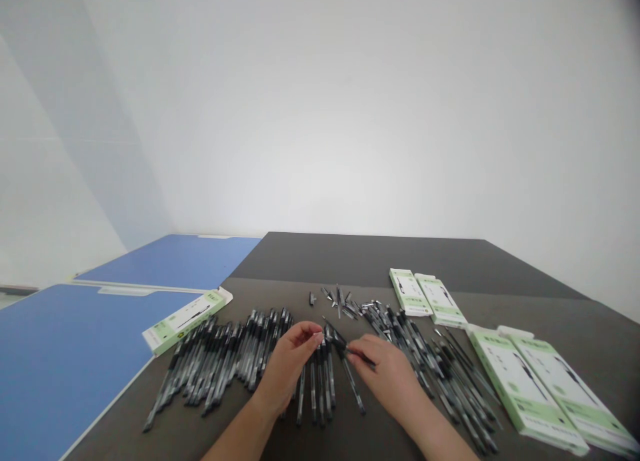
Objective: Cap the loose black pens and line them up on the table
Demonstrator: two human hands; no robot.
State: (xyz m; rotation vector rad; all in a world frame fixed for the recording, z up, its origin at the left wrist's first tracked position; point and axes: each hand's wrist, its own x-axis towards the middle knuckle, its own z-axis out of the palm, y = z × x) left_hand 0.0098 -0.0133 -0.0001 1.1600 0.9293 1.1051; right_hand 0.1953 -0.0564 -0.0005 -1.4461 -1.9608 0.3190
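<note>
My left hand (290, 361): thumb and forefinger drawn together at the tips; I cannot tell whether a small piece sits between them.
My right hand (390, 374): pinching a dark pen (363, 358) between thumb and fingers.
Held pen: slanting, its body crossing my right fingertips; where its far end lies is blurred.
Middle pens (320, 381): on the tabletop (350, 261), between my hands and partly behind the left one.
Left pens (220, 361): a broad row left of my left hand, under the near edge of a green-white carton (186, 319).
Right pens (457, 381): heaped beside my right hand, some crossing others.
Small parts (343, 304): scattered beyond my hands.
Roll risk: a nudge from my left wrist could disturb the nearby row, since nothing visible fences it in.
Mix-up risk: pens this alike could stray between groups if my right forearm brushes the heap.
Drop risk: a loose fingertip pinch could let the held pen slip or twist.
</note>
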